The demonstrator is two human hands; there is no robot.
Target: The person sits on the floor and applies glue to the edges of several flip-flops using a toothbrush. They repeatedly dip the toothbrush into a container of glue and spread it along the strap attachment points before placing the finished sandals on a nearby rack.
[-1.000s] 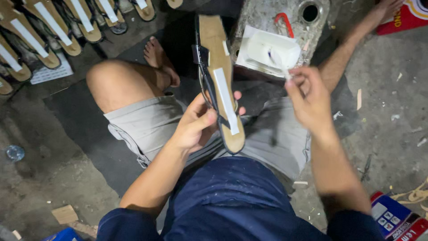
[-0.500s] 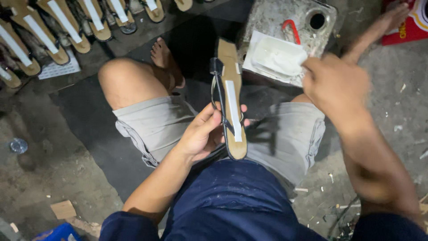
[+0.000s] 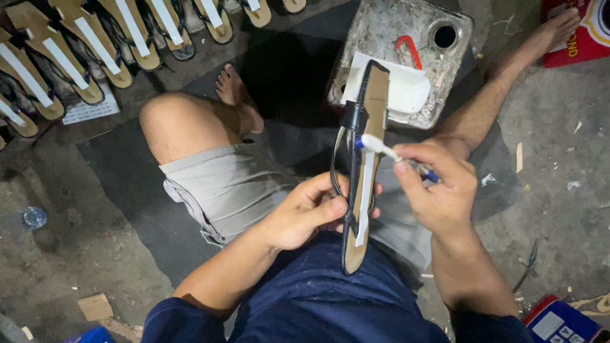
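From the head camera, the left hand [image 3: 304, 216] is closed around a tan sandal sole [image 3: 365, 184] with a white strip, held upright over the lap. The right hand [image 3: 438, 187] pinches a small white-tipped brush [image 3: 381, 147] whose tip touches the sole's upper half, just in front of the grey metal can [image 3: 406, 38] on the floor.

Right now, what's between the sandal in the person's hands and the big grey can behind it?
In the head view, a white tub sits on the grey can, right behind the sandal sole's tip.
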